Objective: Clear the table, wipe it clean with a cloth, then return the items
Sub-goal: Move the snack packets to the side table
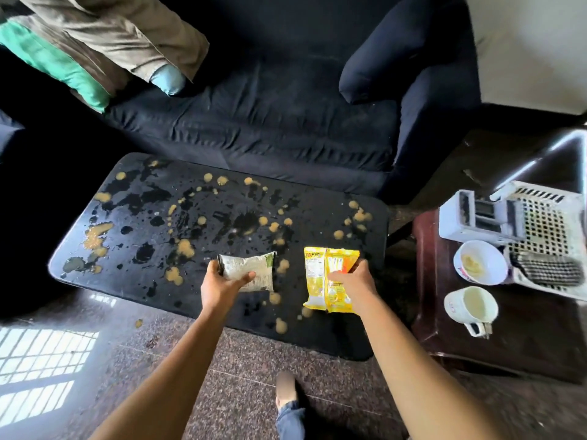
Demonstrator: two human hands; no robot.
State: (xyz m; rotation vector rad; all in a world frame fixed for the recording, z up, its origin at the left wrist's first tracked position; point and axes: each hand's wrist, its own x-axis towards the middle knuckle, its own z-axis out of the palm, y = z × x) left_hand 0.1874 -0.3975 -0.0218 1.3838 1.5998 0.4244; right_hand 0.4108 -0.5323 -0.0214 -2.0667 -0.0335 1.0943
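A dark sofa (270, 122) fills the far side, with a pile of clothes (111, 36) on its left end and a cushion (397, 49) against its right arm. Just in front stands the black desk (333, 328), splashed all over with tan blobs (95, 236) and dark wet patches. To the right is a brown stand (524, 350) carrying a white basket (546, 223), a bowl (479, 262) and a mug (471, 304), all close together.

Two packets sit over the near half of the desk, apart from each other: a yellow packet (320, 274) and, to its left, a smaller grey packet (251, 268). I cannot tell whether they lie on the top or are lifted.

Both hands are closed on them. The right hand (355, 287) grips the yellow packet at its right edge, and the left hand (219, 289) holds the grey one, thumb across its near face.
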